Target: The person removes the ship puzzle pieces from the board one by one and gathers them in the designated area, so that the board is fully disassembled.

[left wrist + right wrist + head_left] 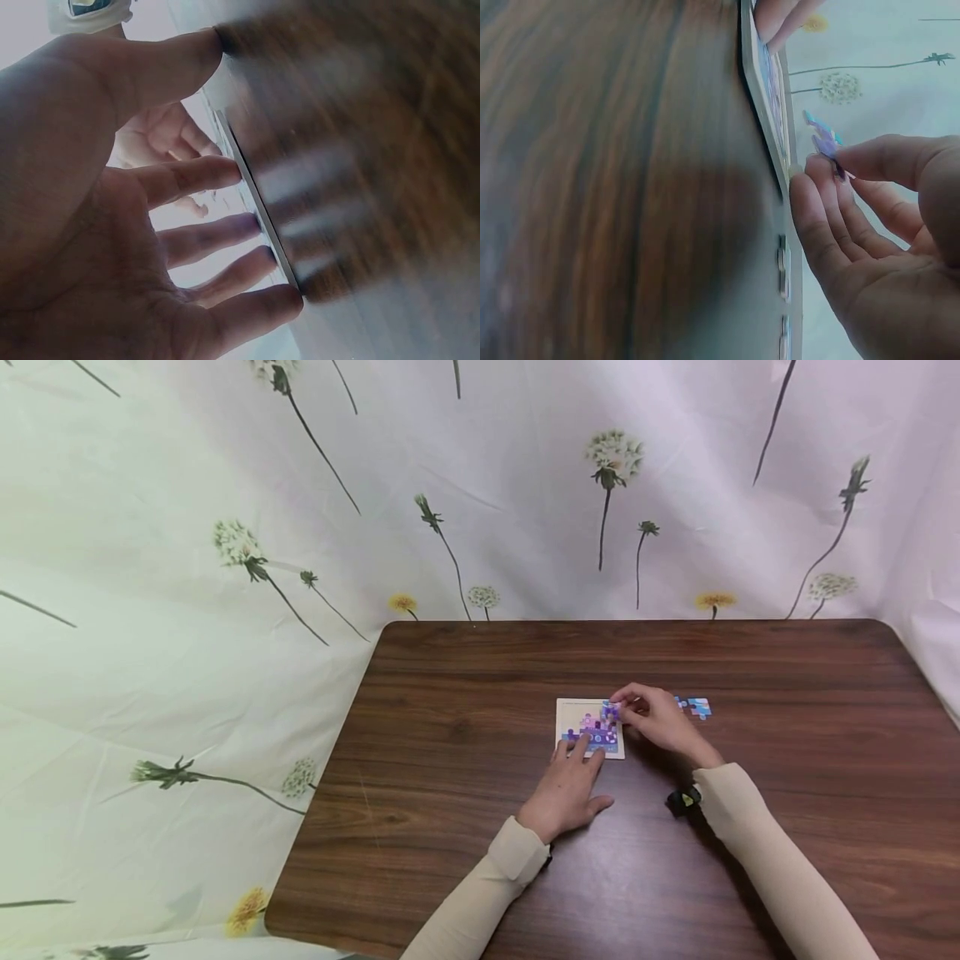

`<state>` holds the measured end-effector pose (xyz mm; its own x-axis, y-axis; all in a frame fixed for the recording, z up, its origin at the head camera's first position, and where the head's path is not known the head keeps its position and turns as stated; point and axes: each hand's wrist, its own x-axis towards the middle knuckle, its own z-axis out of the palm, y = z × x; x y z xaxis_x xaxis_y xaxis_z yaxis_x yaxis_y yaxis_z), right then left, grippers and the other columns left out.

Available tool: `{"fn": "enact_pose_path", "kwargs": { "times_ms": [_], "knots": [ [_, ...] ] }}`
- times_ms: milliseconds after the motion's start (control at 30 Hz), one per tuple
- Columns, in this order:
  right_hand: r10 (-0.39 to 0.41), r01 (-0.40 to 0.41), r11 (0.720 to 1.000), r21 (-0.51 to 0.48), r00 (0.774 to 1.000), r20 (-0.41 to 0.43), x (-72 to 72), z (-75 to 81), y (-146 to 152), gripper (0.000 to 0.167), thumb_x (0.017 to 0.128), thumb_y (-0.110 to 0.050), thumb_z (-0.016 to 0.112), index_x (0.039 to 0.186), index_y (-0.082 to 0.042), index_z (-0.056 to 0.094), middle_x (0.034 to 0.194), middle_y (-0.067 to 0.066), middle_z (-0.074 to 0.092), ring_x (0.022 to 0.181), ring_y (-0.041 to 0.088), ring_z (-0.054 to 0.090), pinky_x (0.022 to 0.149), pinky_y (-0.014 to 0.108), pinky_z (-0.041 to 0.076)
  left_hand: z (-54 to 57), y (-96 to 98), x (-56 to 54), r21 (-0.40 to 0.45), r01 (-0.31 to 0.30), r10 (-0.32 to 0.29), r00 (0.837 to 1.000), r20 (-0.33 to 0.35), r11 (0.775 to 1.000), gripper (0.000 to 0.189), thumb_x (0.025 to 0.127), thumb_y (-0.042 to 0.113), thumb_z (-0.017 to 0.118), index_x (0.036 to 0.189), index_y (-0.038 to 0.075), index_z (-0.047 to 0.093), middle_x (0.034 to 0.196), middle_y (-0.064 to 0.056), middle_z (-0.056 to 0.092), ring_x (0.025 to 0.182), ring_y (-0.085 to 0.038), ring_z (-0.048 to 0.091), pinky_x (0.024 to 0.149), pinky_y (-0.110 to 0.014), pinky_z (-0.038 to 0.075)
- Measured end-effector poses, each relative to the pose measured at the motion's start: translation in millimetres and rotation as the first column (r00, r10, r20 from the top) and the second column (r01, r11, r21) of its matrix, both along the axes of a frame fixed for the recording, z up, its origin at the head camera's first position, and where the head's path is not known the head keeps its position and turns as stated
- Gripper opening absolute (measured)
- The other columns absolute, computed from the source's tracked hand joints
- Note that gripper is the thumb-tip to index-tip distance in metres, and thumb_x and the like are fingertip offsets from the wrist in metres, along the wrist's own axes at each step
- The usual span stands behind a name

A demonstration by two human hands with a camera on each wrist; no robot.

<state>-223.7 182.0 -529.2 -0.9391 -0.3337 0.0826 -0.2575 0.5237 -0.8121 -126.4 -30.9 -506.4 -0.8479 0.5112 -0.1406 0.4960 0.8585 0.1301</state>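
Observation:
A square puzzle board with a pale frame lies on the table, its lower part filled with purple and blue jigsaw pieces. My left hand rests on the board's near edge with its fingers spread; in the left wrist view the fingertips touch the rim. Over the board's far right corner, my right hand pinches a purple and blue puzzle piece between thumb and fingers. That piece is raised and tilted above the board in the right wrist view.
Loose puzzle pieces lie on the table to the right of the board, partly behind my right hand. The brown wooden table reaches back to a white curtain printed with dandelions.

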Motion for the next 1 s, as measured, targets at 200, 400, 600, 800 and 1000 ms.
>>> {"fn": "enact_pose_path", "kwargs": {
  "times_ms": [200, 400, 600, 800, 1000],
  "knots": [
    [-0.005, 0.005, 1.000, 0.024, 1.000, 0.003, 6.4, -0.2, 10, 0.017, 0.103, -0.008, 0.063, 0.118, -0.005, 0.069, 0.106, 0.017, 0.075, 0.095, 0.027, 0.071, 0.071, 0.026, 0.057, 0.3, -0.5, 1.9, -0.007, 0.001, -0.001, 1.000, 0.007, 1.000, 0.069, 0.098, 0.055, 0.067, 0.152, 0.017, 0.051, 0.165, -0.014, 0.042, 0.149, -0.036, 0.043, 0.122, -0.044, 0.041],
    [0.017, -0.017, 1.000, 0.020, 1.000, 0.015, 12.6, -2.0, 18, 0.017, 0.104, -0.008, 0.063, 0.119, -0.004, 0.069, 0.105, 0.017, 0.075, 0.086, 0.022, 0.069, 0.067, 0.026, 0.056, -0.3, -0.9, 4.1, 0.008, -0.007, 0.007, 1.000, 0.017, 1.000, 0.069, 0.098, 0.054, 0.067, 0.153, 0.017, 0.050, 0.165, -0.014, 0.041, 0.148, -0.037, 0.044, 0.120, -0.045, 0.042],
    [0.004, -0.004, 0.999, 0.044, 1.000, -0.011, 16.5, -4.0, 26, 0.016, 0.102, -0.007, 0.065, 0.116, -0.004, 0.071, 0.102, 0.015, 0.076, 0.087, 0.019, 0.069, 0.069, 0.025, 0.056, -1.6, -1.1, 4.5, 0.007, -0.003, 0.003, 1.000, 0.007, 1.000, 0.069, 0.097, 0.054, 0.069, 0.152, 0.017, 0.051, 0.164, -0.014, 0.043, 0.146, -0.037, 0.046, 0.120, -0.044, 0.042],
    [0.002, -0.001, 0.998, 0.057, 1.000, -0.014, 18.8, 0.0, 33, 0.015, 0.102, -0.006, 0.065, 0.115, -0.002, 0.071, 0.099, 0.018, 0.075, 0.082, 0.021, 0.069, 0.064, 0.026, 0.056, -1.3, -0.8, 1.5, 0.008, -0.012, 0.012, 1.000, 0.006, 1.000, 0.070, 0.097, 0.055, 0.069, 0.152, 0.017, 0.050, 0.163, -0.013, 0.042, 0.144, -0.037, 0.047, 0.120, -0.045, 0.043],
    [0.001, -0.001, 0.997, 0.079, 1.000, 0.002, 22.8, 2.7, 38, 0.015, 0.101, -0.005, 0.066, 0.114, -0.001, 0.071, 0.099, 0.018, 0.074, 0.080, 0.021, 0.069, 0.062, 0.026, 0.055, -1.3, -0.8, -0.1, 0.006, -0.008, 0.008, 1.000, 0.006, 1.000, 0.070, 0.097, 0.055, 0.067, 0.153, 0.017, 0.049, 0.164, -0.014, 0.042, 0.144, -0.038, 0.047, 0.121, -0.046, 0.042]
  ]
}}
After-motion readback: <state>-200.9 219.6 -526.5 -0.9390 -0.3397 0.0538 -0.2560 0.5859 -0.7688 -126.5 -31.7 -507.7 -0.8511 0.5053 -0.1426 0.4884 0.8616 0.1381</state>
